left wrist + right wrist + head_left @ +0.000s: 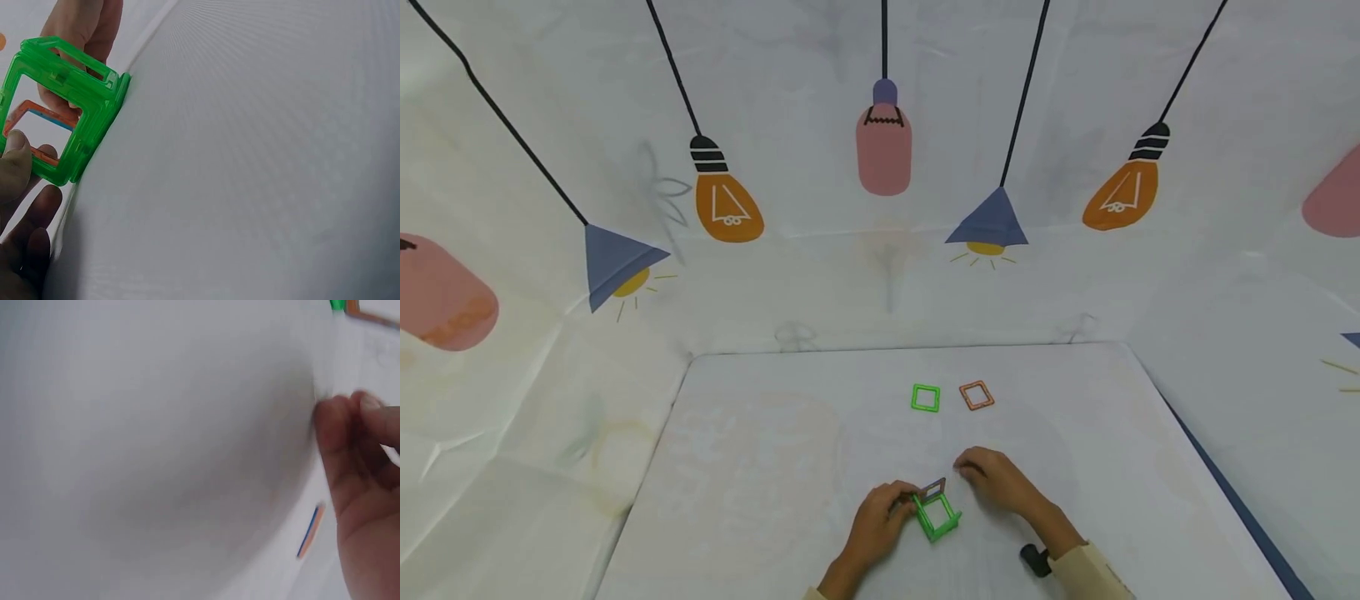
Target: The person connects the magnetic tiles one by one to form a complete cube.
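Note:
My left hand pinches the left side of a green magnetic-tile structure made of square frames joined at their edges. In the left wrist view the left thumb lies against the green frames. An orange square tile stands at the structure's far side; part of it shows through the green frame in the left wrist view. My right hand is just right of the structure, apart from it in the head view. Its fingers are loosely bent, with nothing visible between them.
Farther back on the white table lie a green square tile and an orange square tile. A white sheet with printed lamps rises behind the table and along its sides. A black device sits at the right wrist.

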{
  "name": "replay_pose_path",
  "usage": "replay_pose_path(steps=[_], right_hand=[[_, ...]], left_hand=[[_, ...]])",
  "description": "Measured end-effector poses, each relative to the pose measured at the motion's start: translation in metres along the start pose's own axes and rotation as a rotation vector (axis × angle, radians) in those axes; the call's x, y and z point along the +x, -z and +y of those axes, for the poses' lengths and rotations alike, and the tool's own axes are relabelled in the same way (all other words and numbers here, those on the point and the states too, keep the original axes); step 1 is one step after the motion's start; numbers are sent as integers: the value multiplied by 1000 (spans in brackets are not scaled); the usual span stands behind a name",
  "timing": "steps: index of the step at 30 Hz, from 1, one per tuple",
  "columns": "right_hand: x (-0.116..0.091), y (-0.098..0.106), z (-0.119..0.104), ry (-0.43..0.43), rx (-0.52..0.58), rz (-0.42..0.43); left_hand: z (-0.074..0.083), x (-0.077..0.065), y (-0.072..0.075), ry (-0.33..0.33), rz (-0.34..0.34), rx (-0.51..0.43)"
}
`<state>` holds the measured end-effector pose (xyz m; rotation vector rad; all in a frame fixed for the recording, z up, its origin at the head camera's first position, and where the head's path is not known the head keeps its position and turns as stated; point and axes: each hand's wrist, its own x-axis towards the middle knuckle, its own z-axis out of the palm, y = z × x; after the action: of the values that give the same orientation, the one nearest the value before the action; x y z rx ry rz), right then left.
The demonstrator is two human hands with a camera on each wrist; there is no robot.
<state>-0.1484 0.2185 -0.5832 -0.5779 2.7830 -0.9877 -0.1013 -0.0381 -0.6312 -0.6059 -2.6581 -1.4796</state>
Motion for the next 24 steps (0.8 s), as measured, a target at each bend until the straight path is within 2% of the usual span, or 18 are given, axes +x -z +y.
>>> replay_pose_path(steps=[7, 11, 18, 24], right_hand=[[17, 19, 18, -195, -62, 193], [31, 28, 30, -257, -116, 267], [61, 33, 42, -291, -208, 282], [80, 31, 43, -413, -160, 253]], left_hand=[[-2, -1, 1, -48, 23, -4], [-2, -1, 1, -64, 27, -5], [0, -1, 3, -85, 32, 10], [2, -1, 4, -104, 8, -8]])
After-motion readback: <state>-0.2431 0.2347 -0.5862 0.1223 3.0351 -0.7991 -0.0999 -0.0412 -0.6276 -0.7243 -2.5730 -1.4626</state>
